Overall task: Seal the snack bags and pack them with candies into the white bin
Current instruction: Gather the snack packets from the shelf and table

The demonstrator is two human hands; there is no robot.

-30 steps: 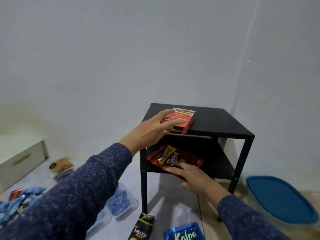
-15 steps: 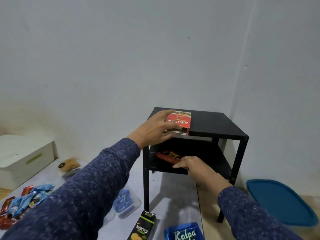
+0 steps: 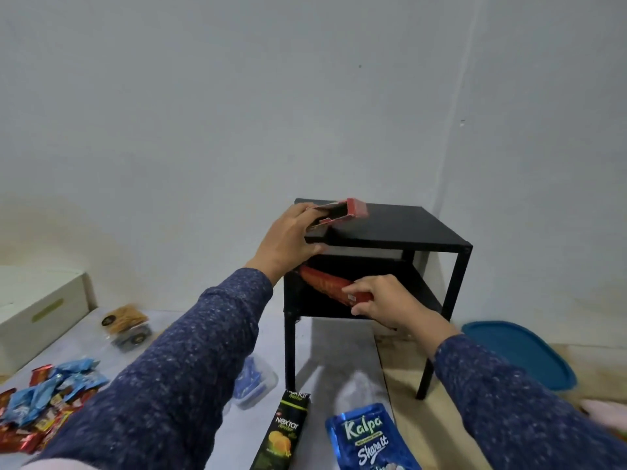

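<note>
A small black side table [image 3: 407, 228] stands against the wall. My left hand [image 3: 285, 245] grips a red snack box [image 3: 339, 213] at the table top's front left corner, the box tilted up on edge. Under the top, my right hand [image 3: 383, 303] pinches the end of a red snack bag [image 3: 325, 284] that lies across the lower shelf. A white bin [image 3: 40, 307] sits at the far left on the floor. Loose blue and red candies [image 3: 44, 405] lie in a heap at the lower left.
On the floor in front lie a black Nextar box [image 3: 288, 432] and a blue Kalpa bag [image 3: 369, 439]. A clear tub of blue candies [image 3: 252, 381] shows past my left sleeve. Two cookie packs [image 3: 125, 320] lie near the bin. A blue-lidded container [image 3: 522, 354] sits at right.
My left hand has tipped the red box from flat up onto its edge. My right hand has closed on the red bag's end on the lower shelf and turned it edge-on.
</note>
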